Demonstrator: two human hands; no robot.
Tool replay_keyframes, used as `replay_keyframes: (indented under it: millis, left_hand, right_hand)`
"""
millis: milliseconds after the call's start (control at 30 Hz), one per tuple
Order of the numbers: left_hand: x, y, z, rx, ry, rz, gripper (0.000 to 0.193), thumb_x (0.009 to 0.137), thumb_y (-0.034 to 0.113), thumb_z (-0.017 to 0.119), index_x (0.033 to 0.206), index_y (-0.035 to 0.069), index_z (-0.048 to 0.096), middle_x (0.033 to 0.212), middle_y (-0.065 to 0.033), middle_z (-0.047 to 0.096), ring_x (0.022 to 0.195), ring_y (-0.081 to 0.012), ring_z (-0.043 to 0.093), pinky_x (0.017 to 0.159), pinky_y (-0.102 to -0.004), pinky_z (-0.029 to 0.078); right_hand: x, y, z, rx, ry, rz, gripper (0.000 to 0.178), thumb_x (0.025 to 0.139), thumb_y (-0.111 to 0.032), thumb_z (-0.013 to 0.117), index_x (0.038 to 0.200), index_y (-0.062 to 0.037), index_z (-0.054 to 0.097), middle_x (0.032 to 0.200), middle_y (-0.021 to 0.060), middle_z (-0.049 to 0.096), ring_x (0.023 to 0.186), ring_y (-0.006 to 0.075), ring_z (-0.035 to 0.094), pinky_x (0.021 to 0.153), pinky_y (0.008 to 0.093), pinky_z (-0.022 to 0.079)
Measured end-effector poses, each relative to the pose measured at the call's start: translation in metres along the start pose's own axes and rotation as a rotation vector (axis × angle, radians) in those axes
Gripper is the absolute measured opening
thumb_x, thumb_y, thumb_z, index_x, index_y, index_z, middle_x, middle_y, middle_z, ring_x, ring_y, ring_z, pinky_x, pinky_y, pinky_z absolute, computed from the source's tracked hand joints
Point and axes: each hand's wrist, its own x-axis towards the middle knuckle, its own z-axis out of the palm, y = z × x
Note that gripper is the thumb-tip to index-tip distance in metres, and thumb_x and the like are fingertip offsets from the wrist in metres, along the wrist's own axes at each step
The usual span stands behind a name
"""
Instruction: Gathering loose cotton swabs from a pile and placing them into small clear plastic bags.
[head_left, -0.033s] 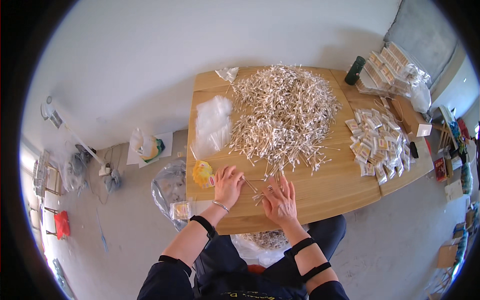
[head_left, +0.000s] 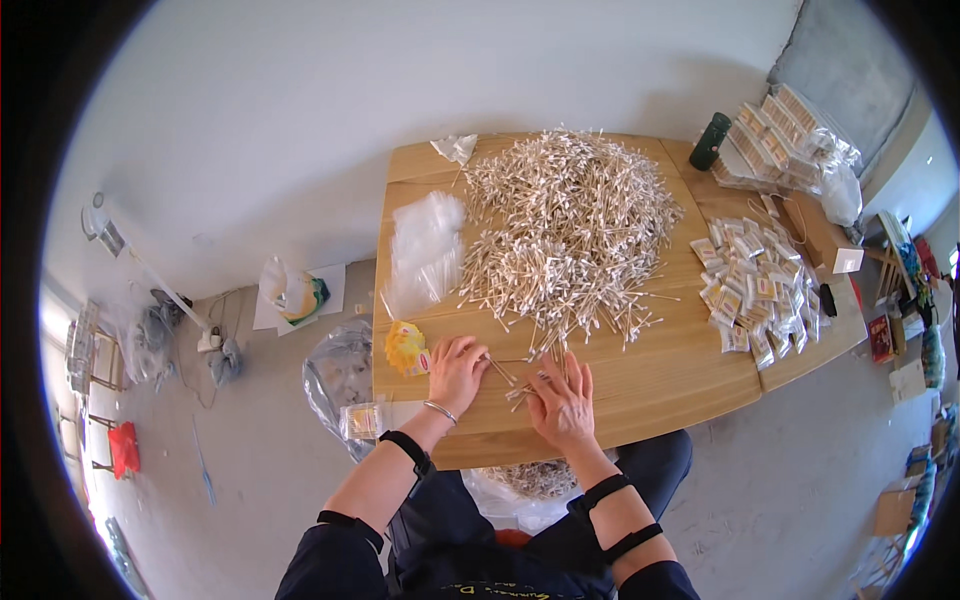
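Observation:
A large heap of white-tipped cotton swabs (head_left: 570,230) covers the middle of the wooden table (head_left: 690,385). At the near edge of the heap, my left hand (head_left: 458,375) is closed, with a few swab sticks (head_left: 501,371) showing at its fingertips. My right hand (head_left: 563,402) rests with fingers stretched over several loose swabs (head_left: 519,394) on the wood. Beside my left hand lies a fanned stack of yellow printed cards (head_left: 405,348). Clear plastic bags (head_left: 425,250) lie flat behind the cards.
Filled small packets (head_left: 755,285) are piled on the right. Beyond them stand a dark green bottle (head_left: 710,142) and stacked packs of swabs (head_left: 780,140). A clear bag (head_left: 335,370) hangs at the table's left edge, near a swab packet (head_left: 361,421). More swabs (head_left: 535,478) sit in a bag below the front edge.
My right hand's fingers have shifted slightly over the loose swabs. My left hand stays almost in place.

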Motion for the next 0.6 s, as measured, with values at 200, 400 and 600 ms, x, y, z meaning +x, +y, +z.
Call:
replay_keyframes:
  millis: [200,400,600]
  left_hand:
    - [-0.021,0.004,0.000,-0.133,-0.100,-0.077,0.009,0.077,0.016,0.070,0.085,0.014,0.067,0.095,-0.0022,0.060,0.095,-0.0265,0.054,0.084,-0.0402,0.040]
    - [-0.029,0.016,-0.010,-0.089,-0.043,-0.091,0.026,0.075,0.017,0.073,0.099,0.016,0.064,0.094,-0.0035,0.061,0.097,-0.0270,0.054,0.085,-0.0419,0.039]
    - [0.010,0.027,0.003,-0.116,-0.188,-0.157,0.022,0.076,0.021,0.072,0.095,0.013,0.066,0.093,-0.0069,0.063,0.095,-0.0287,0.056,0.083,-0.0412,0.043]
  right_hand:
    - [-0.003,0.012,0.015,-0.036,0.169,0.265,0.025,0.088,-0.023,0.060,0.111,-0.0136,0.066,0.139,0.0102,0.048,0.135,0.0377,0.033,0.112,0.0556,0.021]
    - [-0.003,0.016,0.020,-0.079,0.258,0.370,0.023,0.087,-0.021,0.061,0.108,-0.0113,0.067,0.137,0.0152,0.046,0.136,0.0381,0.030,0.112,0.0561,0.020]
    - [-0.004,0.017,0.024,-0.061,0.277,0.362,0.022,0.088,-0.021,0.060,0.107,-0.0109,0.067,0.135,0.0146,0.047,0.136,0.0375,0.030,0.112,0.0551,0.020]
